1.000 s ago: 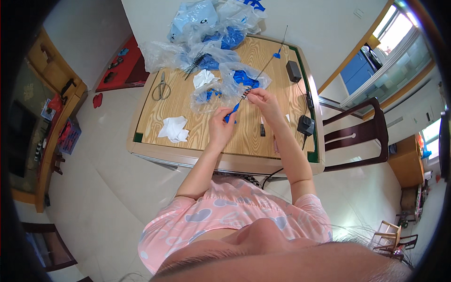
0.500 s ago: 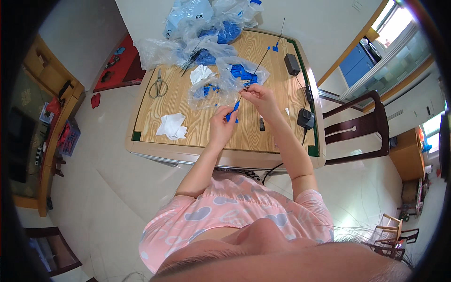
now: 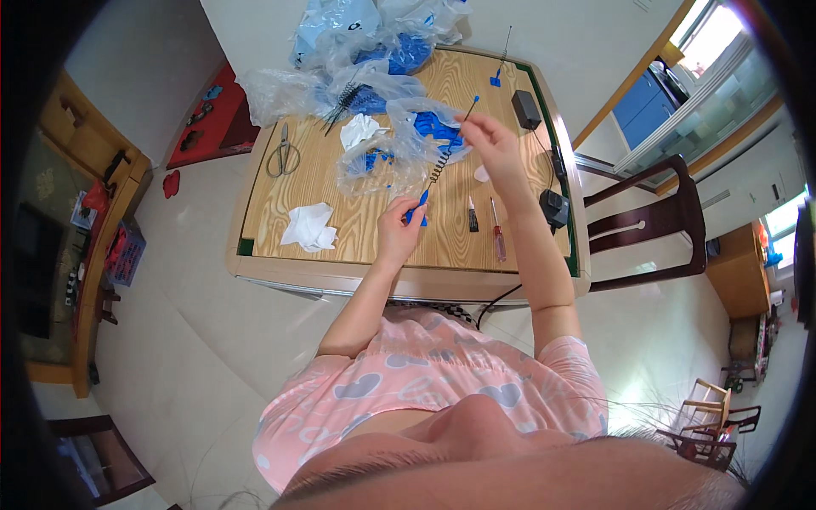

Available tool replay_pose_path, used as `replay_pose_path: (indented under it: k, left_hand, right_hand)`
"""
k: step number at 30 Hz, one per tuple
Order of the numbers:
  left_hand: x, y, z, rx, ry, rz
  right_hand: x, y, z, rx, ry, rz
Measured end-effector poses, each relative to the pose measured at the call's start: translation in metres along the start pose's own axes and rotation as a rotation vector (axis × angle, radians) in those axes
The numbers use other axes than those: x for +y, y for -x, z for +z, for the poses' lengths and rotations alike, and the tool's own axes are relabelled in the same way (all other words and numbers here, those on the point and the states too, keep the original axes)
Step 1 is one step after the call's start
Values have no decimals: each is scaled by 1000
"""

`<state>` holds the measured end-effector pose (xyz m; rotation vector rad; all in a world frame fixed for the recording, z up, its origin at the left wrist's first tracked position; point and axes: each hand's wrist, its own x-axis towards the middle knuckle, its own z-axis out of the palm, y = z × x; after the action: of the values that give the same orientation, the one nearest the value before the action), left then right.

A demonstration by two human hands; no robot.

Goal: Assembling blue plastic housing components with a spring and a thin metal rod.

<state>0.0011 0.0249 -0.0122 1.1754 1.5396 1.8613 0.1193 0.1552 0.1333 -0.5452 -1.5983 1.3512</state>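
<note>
The table (image 3: pixel 263 204) has a wood-grain top, beige rim and green inlay. Above its near half, the left hand (image 3: pixel 399 229) has its fingers clamped on a blue handle (image 3: pixel 423 198); a black coil spring (image 3: pixel 439 167) runs from this toward the table's middle. The right hand (image 3: pixel 495 155) is at the spring's far end; whether its fingers grip there cannot be told. Table's left side: scissors (image 3: pixel 283 160), crumpled white paper (image 3: pixel 309 228). Right side: screwdriver (image 3: pixel 499 245), black adapter (image 3: pixel 526 109). Room: pale floor (image 3: pixel 187 280) around the table, dark wooden chair (image 3: pixel 654 212) to its right, red mat (image 3: pixel 229 123) beyond its left side.
</note>
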Motion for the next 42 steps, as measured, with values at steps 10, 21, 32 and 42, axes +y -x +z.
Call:
replay_pose_path:
  k: [10,21,32,42]
  left_hand:
    - [1,8,-1,-68,40,-13]
    - [13,1,-14,-149,411,-451]
    - [20,4,-16,-268,501,-457]
    - [18,-2,-22,-358,697,-516]
  right_hand:
    - [5,-7,-6,-14,47,-37]
    - [49,27,0,-261,92,144]
    - [72,39,18,-290,85,329]
    - [63,40,18,-309,19,365]
